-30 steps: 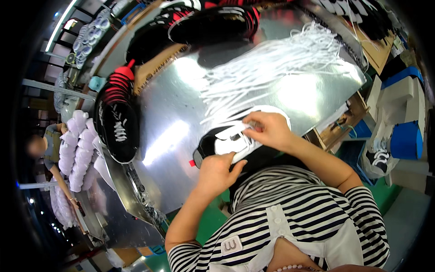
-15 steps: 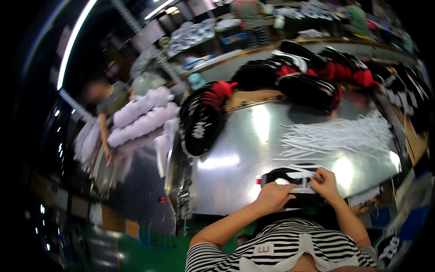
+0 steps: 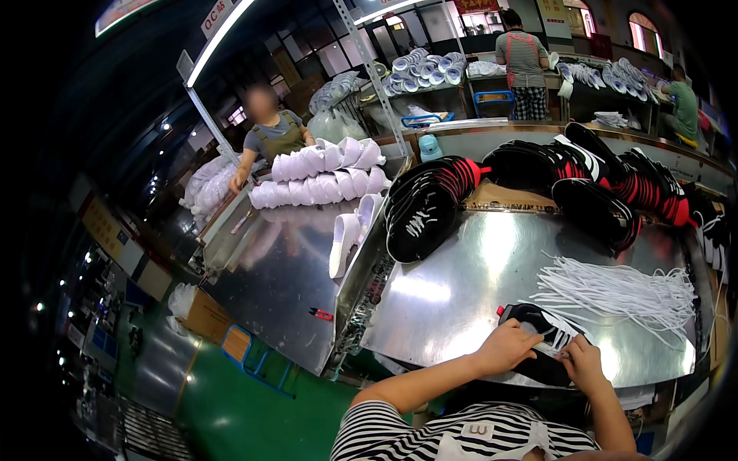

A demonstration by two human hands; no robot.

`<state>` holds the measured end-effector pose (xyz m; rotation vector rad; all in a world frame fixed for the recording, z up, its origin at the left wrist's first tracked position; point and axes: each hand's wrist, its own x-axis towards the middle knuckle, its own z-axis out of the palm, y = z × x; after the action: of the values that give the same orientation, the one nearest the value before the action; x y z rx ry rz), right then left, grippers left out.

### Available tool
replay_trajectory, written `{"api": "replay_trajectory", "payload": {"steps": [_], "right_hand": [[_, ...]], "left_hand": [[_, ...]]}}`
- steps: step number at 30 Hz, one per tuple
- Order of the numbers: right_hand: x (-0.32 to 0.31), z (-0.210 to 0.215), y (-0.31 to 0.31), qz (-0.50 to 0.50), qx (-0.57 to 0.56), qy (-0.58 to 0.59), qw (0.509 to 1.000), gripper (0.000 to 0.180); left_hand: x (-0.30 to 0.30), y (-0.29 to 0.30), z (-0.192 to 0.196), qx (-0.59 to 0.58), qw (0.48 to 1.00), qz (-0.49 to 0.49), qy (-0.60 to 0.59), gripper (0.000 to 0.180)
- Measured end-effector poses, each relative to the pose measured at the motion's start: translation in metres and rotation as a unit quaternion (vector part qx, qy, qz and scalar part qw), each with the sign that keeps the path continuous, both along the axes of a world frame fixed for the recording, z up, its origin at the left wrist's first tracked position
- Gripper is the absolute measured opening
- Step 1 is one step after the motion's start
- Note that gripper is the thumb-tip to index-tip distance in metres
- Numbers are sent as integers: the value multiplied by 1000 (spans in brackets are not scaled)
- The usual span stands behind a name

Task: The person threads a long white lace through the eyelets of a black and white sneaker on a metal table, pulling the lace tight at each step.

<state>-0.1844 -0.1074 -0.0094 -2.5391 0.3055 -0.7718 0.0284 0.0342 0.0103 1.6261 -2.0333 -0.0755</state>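
Head view: a black shoe (image 3: 542, 338) with a white inner side lies at the near edge of the shiny metal worktop (image 3: 461, 292). The left hand (image 3: 505, 347) has its grip closed on the shoe's near side. The right hand (image 3: 582, 363) pinches at the laces area. A heap of white laces (image 3: 615, 292) lies just beyond; black shoes (image 3: 427, 203) are stacked farther back.

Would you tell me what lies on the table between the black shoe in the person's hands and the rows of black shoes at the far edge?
In the head view, a loose heap of white laces lies on the shiny metal table between the held shoe and the far rows.
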Motion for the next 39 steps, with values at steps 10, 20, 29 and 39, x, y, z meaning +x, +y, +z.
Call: {"api": "replay_trajectory", "payload": {"steps": [10, 20, 29, 39], "right_hand": [[14, 4, 2, -79, 99, -105, 986, 13], [35, 2, 25, 154, 627, -52, 762, 11], [66, 17, 29, 55, 576, -39, 815, 3], [24, 16, -19, -59, 597, -38, 799, 11]], "left_hand": [[-43, 33, -34, -122, 872, 294, 372, 71], [4, 11, 1, 124, 573, 25, 810, 38], [105, 39, 56, -49, 939, 226, 254, 40], [327, -89, -52, 18, 833, 482, -270, 55]]}}
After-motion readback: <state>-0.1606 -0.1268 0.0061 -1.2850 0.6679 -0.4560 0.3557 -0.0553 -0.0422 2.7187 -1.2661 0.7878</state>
